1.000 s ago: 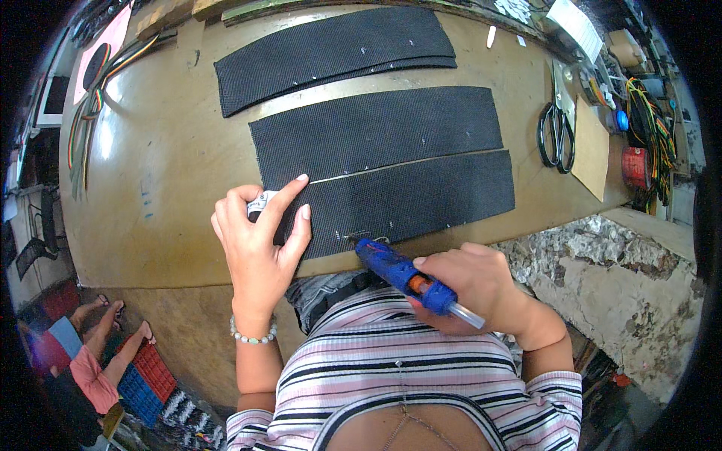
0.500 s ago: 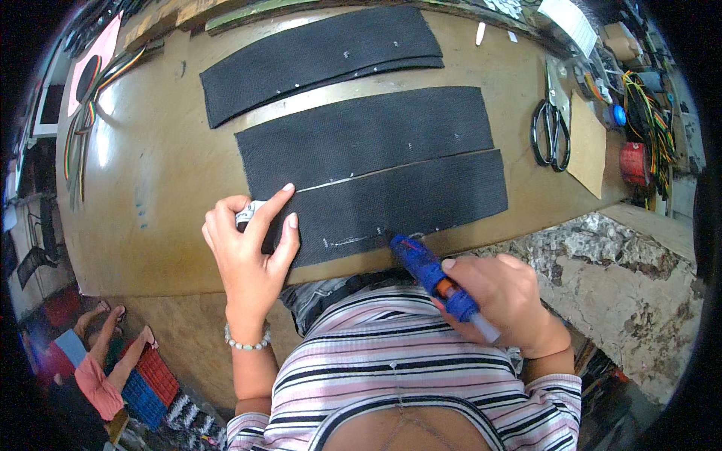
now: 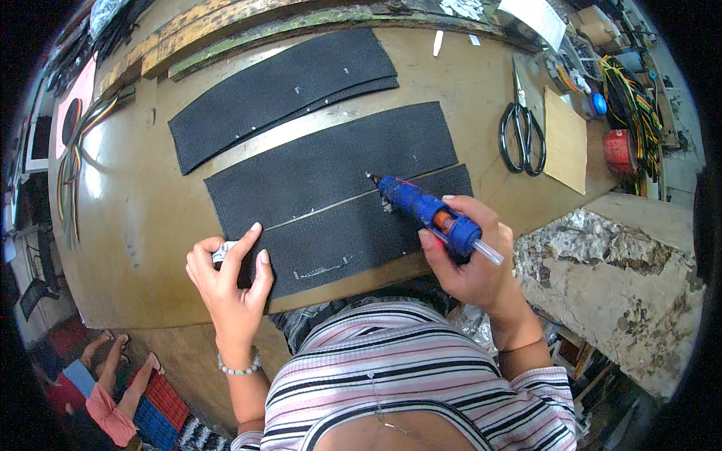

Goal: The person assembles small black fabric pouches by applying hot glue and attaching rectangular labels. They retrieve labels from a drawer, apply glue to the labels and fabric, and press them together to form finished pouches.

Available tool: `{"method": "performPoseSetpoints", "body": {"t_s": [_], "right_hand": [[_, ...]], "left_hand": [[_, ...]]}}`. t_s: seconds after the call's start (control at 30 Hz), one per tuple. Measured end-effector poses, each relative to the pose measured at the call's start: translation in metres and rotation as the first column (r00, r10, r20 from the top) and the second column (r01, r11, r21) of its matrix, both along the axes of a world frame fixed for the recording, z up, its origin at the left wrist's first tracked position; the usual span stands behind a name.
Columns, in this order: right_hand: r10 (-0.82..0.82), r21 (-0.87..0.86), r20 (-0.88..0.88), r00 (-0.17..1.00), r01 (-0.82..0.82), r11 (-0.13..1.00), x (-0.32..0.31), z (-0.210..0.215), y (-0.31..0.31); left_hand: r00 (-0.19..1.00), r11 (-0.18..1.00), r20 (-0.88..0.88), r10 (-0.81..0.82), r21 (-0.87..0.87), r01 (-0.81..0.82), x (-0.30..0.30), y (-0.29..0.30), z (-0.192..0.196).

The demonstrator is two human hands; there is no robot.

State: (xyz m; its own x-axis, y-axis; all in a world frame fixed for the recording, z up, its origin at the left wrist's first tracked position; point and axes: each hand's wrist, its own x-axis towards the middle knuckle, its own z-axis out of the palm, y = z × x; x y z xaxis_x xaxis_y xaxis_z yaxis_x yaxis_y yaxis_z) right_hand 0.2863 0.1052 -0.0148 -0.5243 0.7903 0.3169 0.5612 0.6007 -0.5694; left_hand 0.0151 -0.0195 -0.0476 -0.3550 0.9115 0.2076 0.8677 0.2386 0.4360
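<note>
While the right hand point(image 3: 481, 263) keeps a closed grip on it, the entries read as follows.

Glue gun point(image 3: 429, 214): one, blue plastic body with an orange band and a clear stick at the rear; nozzle tip at the seam between the two nearer black strips, over the tabletop point(image 3: 135, 203).
Right hand: fingers wrapped round the glue gun's handle.
Left hand point(image 3: 229, 282): fingers spread flat on the left end of the nearest black strip point(image 3: 353, 237); a small white and dark object is pinched under the thumb, too small to identify.
Black strips: three, long, slightly curved, coarse woven texture; nearest and middle strip point(image 3: 331, 165) lie edge to edge, far strip point(image 3: 278, 90) lies apart.
Glue line point(image 3: 323, 269): one pale bead on the nearest strip.
Tabletop: worn brown surface, glossy.
Scissors point(image 3: 521, 128): one pair, black handles, right of the strips.
Cardboard piece point(image 3: 565, 139): one, tan, flat, just beside the scissors.
</note>
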Motion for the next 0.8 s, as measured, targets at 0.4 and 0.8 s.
{"method": "performPoseSetpoints", "body": {"t_s": [0.4, 0.8], "right_hand": [[-0.159, -0.016, 0.032, 0.987, 0.160, 0.987, 0.022, 0.007, 0.005], [-0.711, 0.018, -0.425, 0.560, 0.791, 0.612, 0.092, -0.006, 0.051]], "left_hand": [[1.000, 1.000, 0.014, 0.005, 0.003, -0.005, 0.001, 0.000, 0.000], [0.973, 0.981, 0.215, 0.087, 0.149, -0.121, 0.001, -0.004, -0.005]]}}
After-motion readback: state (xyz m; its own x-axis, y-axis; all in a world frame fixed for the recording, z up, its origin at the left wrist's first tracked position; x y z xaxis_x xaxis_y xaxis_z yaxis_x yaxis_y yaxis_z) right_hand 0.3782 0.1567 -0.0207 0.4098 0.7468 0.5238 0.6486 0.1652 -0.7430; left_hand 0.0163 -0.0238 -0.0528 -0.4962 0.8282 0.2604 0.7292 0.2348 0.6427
